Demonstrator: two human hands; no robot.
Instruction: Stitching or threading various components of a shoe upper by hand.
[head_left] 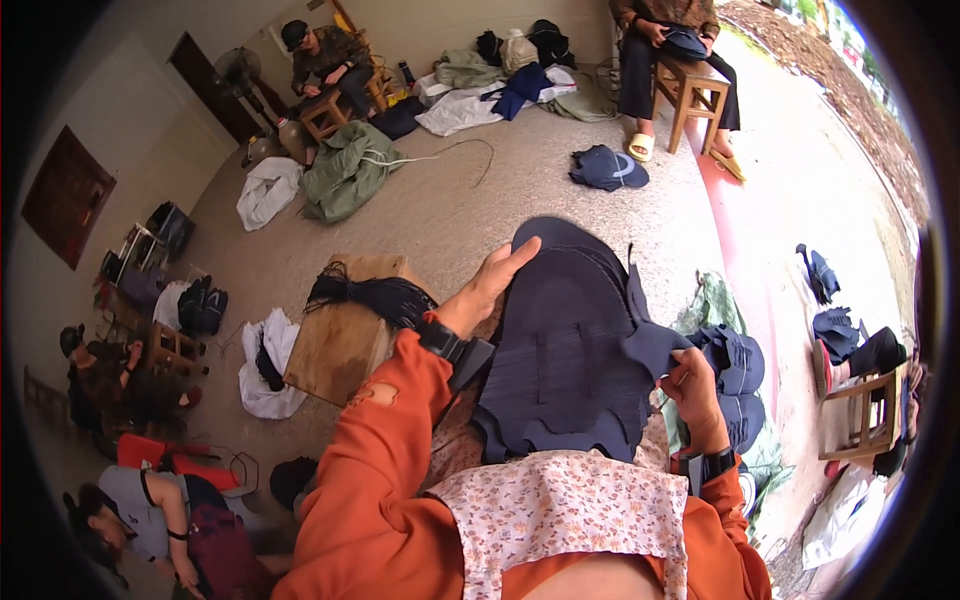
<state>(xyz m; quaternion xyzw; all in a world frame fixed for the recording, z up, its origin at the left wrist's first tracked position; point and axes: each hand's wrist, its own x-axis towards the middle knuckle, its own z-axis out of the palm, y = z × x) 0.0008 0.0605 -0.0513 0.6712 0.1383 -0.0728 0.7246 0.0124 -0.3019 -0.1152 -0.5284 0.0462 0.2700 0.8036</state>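
A dark navy stitched fabric piece [560, 350] lies in front of me over my floral apron [570, 500]. It has a rounded, brim-like far end and a wavy-edged near end, and its exact kind is unclear. Thumb on top, my left hand [487, 285] grips the piece at its far left rim. At its right side, my right hand [693, 395] is closed on a pointed flap [655, 345] of the same dark fabric. The fingers of both hands are partly hidden. Black bands circle both my wrists.
Left of my arm stands a wooden box [345, 340] with a bundle of black cords [370, 293] on it. Several navy pieces [735, 360] lie at my right on green sheeting; a navy cap-like piece [606, 167] is ahead. Several people sit around on low stools [692, 92].
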